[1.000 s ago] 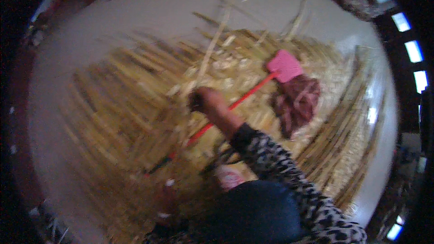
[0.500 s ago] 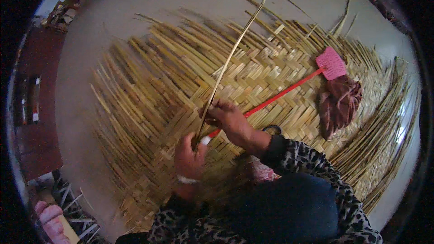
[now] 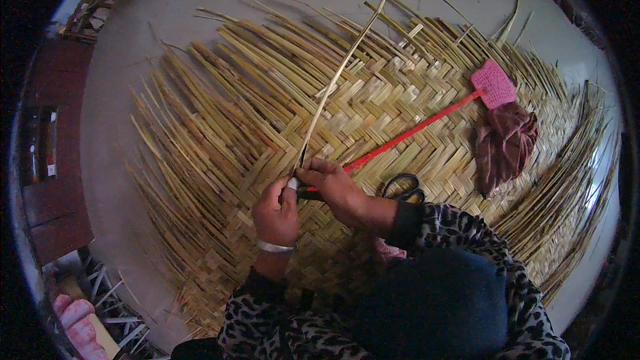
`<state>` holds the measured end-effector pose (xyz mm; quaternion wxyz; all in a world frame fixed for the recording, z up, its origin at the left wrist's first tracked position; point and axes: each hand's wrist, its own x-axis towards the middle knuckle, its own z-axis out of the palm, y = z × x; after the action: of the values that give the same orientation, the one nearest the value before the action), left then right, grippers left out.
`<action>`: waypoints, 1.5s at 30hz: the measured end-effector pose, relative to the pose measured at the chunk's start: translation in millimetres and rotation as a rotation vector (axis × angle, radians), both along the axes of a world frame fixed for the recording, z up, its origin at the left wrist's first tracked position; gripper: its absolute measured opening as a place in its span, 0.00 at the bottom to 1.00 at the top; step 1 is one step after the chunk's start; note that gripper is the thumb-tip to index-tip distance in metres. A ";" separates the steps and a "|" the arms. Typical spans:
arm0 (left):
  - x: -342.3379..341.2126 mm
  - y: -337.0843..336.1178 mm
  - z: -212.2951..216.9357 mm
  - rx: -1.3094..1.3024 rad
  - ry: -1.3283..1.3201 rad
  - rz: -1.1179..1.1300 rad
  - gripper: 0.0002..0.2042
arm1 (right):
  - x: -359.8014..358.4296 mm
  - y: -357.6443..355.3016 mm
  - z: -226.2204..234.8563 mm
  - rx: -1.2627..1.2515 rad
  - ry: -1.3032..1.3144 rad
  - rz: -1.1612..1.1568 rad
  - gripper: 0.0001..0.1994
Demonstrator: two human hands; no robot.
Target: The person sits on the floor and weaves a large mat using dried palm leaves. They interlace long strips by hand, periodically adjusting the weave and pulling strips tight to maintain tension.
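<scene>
A long, pale split reed strip [image 3: 341,67] rises from my fingers toward the top edge, bending slightly. At its lower end my left hand [image 3: 275,213] pinches it; a white band wraps one digit, and a bracelet circles the wrist. Close beside it, my right hand [image 3: 341,192] is closed on the same strip with thumb and fingertips. Below both hands spreads a woven reed mat [image 3: 393,110] in a zigzag pattern, with loose reed ends fanning out at its far and left edges. The strip's lowest tip is hidden among my fingers.
A fly swatter [image 3: 420,132] with red handle and pink head lies across the mat. Black-handled scissors [image 3: 403,189] rest right of my right hand. A crumpled brown cloth [image 3: 505,147] lies below the swatter's head. Long thin reeds [image 3: 567,190] are gathered at right. Dark red furniture [image 3: 57,193] stands left.
My right hand has come down along the strip, and my left hand has moved up slightly, so they now nearly meet. More of the scissors' handles shows.
</scene>
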<state>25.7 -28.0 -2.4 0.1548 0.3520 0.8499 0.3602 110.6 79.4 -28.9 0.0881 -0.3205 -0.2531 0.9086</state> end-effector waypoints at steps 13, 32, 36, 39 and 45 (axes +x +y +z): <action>20.0 -7.3 -3.2 -0.057 0.028 -0.026 0.12 | -1.5 44.3 -0.2 0.017 -0.065 -0.075 0.12; 17.4 -45.2 -13.2 -0.294 -0.387 0.133 0.16 | 6.5 108.4 -8.4 0.200 -0.110 -0.334 0.10; 13.0 -45.4 -14.7 -0.260 -0.263 0.077 0.17 | 1.6 80.1 -8.5 0.179 -0.114 -0.265 0.09; 14.3 -44.3 -12.8 -0.229 -0.095 0.005 0.15 | 1.3 72.5 -9.5 0.133 -0.064 -0.260 0.09; 13.7 -40.4 -6.0 -0.105 0.012 -0.011 0.10 | -0.2 93.0 -8.1 0.129 -0.009 -0.305 0.10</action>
<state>39.3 -68.4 -8.4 0.1700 0.3501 0.8667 0.3122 110.3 172.4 -37.1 0.2446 -0.3528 -0.2597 0.8650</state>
